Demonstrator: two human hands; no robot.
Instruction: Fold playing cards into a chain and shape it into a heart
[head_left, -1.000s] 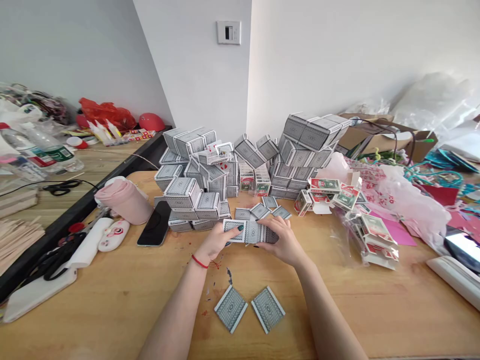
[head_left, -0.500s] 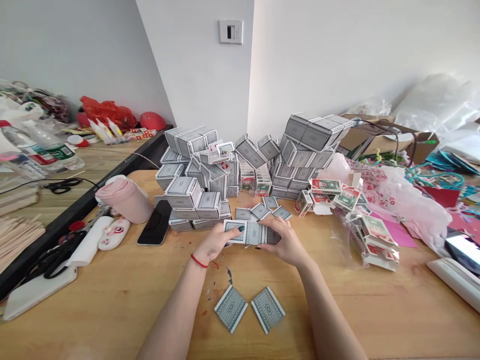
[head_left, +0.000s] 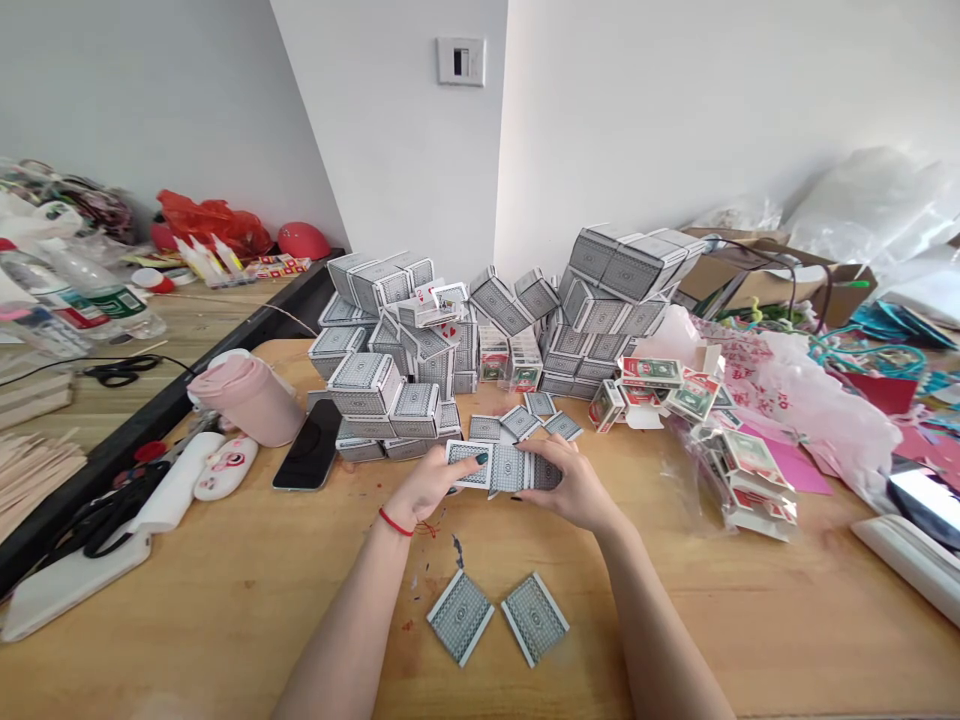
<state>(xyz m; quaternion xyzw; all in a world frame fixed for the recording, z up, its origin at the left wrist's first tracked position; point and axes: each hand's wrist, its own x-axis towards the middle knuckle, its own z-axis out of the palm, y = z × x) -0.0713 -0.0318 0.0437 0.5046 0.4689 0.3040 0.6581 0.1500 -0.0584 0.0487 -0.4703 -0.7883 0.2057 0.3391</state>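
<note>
My left hand (head_left: pixel 429 487) pinches a white-bordered playing card (head_left: pixel 469 463), its thumb on the patterned back. From the right, the fingers and thumb of my right hand (head_left: pixel 571 482) close around folded playing cards (head_left: pixel 511 467) that meet the left card edge to edge. What lies under the fingers is hidden. Just beyond my hands several folded cards (head_left: pixel 519 422) rest on the table. Nearer me lie two separate cards with folded edges, a left one (head_left: pixel 460 618) and a right one (head_left: pixel 535 619).
Stacked card blocks stand behind, in a left pile (head_left: pixel 365 385) and a right pile (head_left: pixel 616 290). Opened card boxes (head_left: pixel 757 485) and a plastic bag (head_left: pixel 810 400) lie to the right. A phone (head_left: pixel 305 447), pink cup (head_left: pixel 251 398) and black scissors (head_left: pixel 112 510) are on the left.
Hands and cards hold nearly the same pose. The whole view has shifted very slightly.
</note>
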